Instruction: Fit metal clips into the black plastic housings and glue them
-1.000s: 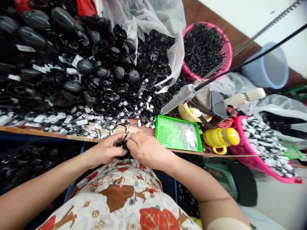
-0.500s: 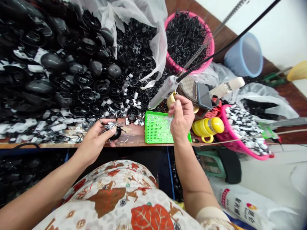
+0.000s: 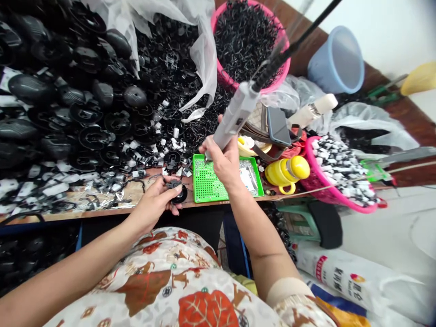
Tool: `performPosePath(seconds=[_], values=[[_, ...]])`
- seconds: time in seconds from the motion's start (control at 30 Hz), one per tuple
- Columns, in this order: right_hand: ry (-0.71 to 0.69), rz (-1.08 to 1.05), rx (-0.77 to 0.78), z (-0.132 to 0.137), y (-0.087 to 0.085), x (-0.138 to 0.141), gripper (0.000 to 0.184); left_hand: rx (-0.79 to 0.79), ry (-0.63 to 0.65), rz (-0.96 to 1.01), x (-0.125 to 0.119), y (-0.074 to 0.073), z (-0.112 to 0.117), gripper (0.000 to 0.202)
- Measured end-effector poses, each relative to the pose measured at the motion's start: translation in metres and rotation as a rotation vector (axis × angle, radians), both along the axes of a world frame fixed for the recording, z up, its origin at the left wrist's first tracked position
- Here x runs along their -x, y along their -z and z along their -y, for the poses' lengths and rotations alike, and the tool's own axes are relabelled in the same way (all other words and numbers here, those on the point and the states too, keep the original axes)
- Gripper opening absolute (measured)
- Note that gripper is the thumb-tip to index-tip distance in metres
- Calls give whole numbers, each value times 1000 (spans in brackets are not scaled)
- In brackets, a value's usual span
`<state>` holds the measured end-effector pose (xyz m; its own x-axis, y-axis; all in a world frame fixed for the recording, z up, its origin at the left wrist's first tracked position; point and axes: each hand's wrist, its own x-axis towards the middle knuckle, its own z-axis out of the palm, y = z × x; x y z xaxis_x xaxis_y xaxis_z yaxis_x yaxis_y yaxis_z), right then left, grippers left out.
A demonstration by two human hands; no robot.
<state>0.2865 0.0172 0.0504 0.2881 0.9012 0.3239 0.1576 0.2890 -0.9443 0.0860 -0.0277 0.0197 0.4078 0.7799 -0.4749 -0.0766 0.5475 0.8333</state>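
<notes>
My left hand (image 3: 158,197) pinches a small black plastic part with a round base (image 3: 179,194) just above the bench's front edge. Wrapped around the grey electric screwdriver (image 3: 233,113), which hangs from a black cable, is my right hand (image 3: 223,156). The screwdriver is tilted, its tip pointing down and to the left over the bright green perforated tray (image 3: 207,184). Tiny metal screws lie scattered in the tray. My right fingers partly hide the tool's lower end.
Black shells (image 3: 90,113) and white pieces are heaped at the left. Pink baskets of black parts (image 3: 284,47) and of black-and-white parts (image 3: 308,159) stand behind and right. A yellow bottle (image 3: 288,171), a phone (image 3: 278,126) and a blue bucket (image 3: 337,61) are at the right.
My right hand, pinched over the tray before, has moved left and taken hold of the hanging screwdriver. My left hand with the black part is now closer to the tray. The view has shifted.
</notes>
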Motion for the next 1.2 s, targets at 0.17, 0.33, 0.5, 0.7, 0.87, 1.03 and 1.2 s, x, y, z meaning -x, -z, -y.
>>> performPosePath(seconds=[0.17,0.33,0.5,0.7,0.87,1.03,1.2], values=[[121,-143,133,7,26,-3,59,27,-45,-19,-24,5,-4,48],[126,-128,153,10,28,0,45,44,-88,-37,-28,7,-7,47],[130,-127,133,11,31,1,34,41,-98,-27,-24,5,-8,45],[169,-94,102,12,29,2,43,34,-103,-19,-24,6,-8,45],[154,-220,-54,28,9,18,41,22,-107,-12,-23,9,-8,44],[-24,-435,-66,44,-4,44,41,18,-89,2,-24,8,-7,45],[-77,-452,-2,45,2,54,38,43,-86,-6,-24,5,-6,49]])
